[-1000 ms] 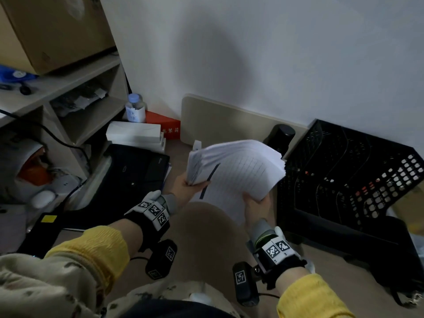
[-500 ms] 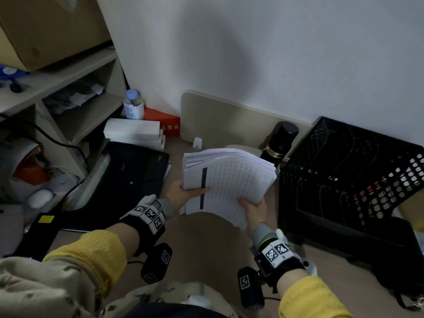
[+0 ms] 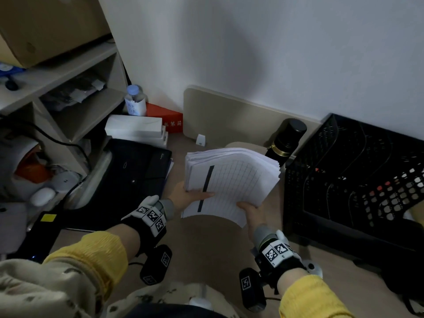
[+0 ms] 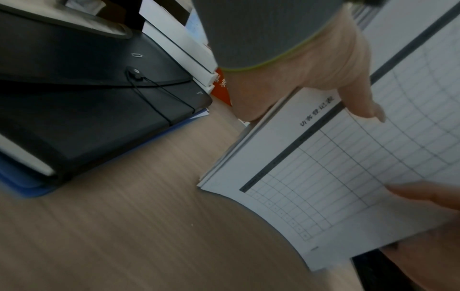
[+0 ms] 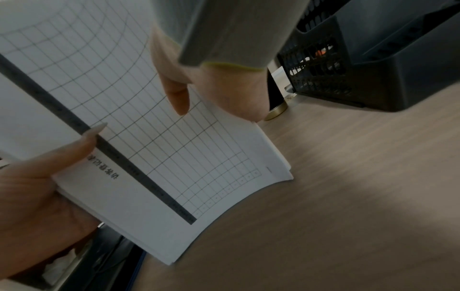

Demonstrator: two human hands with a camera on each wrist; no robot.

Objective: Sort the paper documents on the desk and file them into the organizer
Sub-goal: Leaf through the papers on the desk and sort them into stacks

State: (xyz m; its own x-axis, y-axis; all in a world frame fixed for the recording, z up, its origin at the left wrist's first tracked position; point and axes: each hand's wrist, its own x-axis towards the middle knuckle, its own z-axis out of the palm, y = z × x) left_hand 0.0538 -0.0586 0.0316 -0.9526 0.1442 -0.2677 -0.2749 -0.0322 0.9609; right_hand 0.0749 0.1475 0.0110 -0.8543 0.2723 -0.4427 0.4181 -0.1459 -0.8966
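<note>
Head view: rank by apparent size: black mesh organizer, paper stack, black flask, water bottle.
1. black mesh organizer
2. paper stack, held off the desk by both hands and nearer the camera, so it looks bigger
3. black flask
4. water bottle, partly hidden, so unsure against the flask

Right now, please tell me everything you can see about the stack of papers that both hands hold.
The stack of papers is white, many sheets thick, edges slightly fanned. Its top sheet is a printed table: a dark header bar, a grid of empty cells, and a short printed title. It is held above the wooden desk, bowed, left of the black mesh organizer. The left hand pinches one edge, thumb on top; the right hand grips the opposite corner.
</note>
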